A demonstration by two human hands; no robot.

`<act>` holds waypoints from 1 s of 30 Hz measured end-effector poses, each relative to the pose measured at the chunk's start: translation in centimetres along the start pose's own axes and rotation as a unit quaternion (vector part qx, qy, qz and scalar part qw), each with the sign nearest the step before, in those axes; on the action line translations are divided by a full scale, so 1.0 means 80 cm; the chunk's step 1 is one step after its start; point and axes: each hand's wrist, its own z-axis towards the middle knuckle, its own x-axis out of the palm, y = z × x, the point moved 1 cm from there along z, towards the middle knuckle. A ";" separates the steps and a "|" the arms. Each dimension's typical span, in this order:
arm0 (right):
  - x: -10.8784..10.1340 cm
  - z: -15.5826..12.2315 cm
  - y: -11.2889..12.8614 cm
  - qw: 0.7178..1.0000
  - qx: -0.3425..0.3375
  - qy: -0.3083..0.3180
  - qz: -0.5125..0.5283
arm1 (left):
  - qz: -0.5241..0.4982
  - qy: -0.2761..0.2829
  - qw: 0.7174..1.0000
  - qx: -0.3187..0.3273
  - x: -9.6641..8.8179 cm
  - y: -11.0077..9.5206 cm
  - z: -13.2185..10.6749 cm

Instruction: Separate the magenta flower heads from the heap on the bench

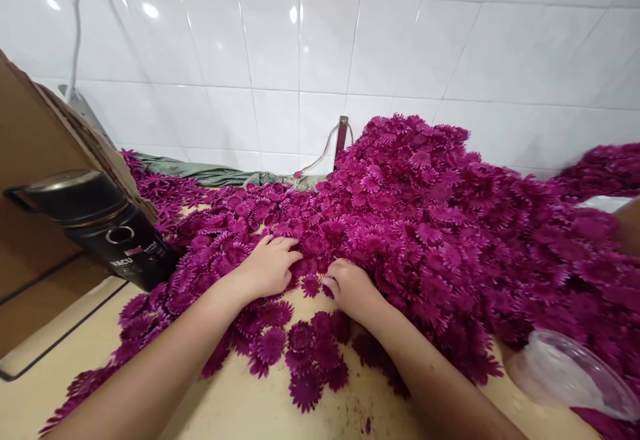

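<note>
Magenta flower heads [311, 285] at frame centre should be handled lightly; left hand [270, 268] fingers are loosely spread, right hand [354, 292] fingers part-curled; whether any flower is gripped cannot be determined.

Any grip by the left hand [267, 267] or right hand [354, 291] on the purple flowers [425, 227] is hidden from view. A cardboard box [43, 120] is cropped at left, 2 forearms [185, 343] at bottom; small print [156, 251] on a black bottle [95, 230] is illegible.

Flowers [425, 227] on tbl [230, 403] — flask [107, 230] L, tub [555, 370] R, wall [300, 47] behind
</note>
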 end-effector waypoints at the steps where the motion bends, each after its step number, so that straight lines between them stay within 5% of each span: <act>1: -0.003 -0.003 -0.001 1.000 0.000 -0.004 0.002 | 0.000 0.013 1.000 -0.005 0.002 0.001 0.001; 3: -0.011 -0.008 0.001 0.999 -0.013 -0.026 0.025 | -0.014 0.004 1.000 -0.014 0.001 0.003 0.003; 6: -0.029 -0.017 0.008 0.983 -0.040 -0.107 0.144 | -0.088 -0.094 0.991 -0.023 -0.008 -0.003 -0.003; 10: -0.052 -0.027 0.011 0.937 0.009 -0.146 0.317 | -0.277 -0.182 0.943 -0.031 -0.017 -0.042 -0.013; 14: -0.067 -0.041 0.006 0.927 0.054 -0.159 0.336 | -0.502 -0.186 0.844 -0.040 -0.007 -0.093 -0.011; 21: -0.076 -0.066 -0.005 0.932 0.130 -0.246 0.234 | -0.795 -0.090 0.595 -0.070 0.002 -0.151 -0.002; 23: -0.074 -0.070 -0.004 0.935 0.124 -0.255 0.211 | -0.817 -0.100 0.563 -0.070 0.002 -0.159 -0.002; 26: -0.068 -0.075 0.004 0.942 0.096 -0.273 0.171 | -0.818 -0.126 0.557 -0.066 0.006 -0.163 -0.002; 30: -0.070 -0.080 0.011 0.931 0.068 -0.313 0.177 | -0.851 -0.092 0.507 -0.105 0.022 -0.156 -0.001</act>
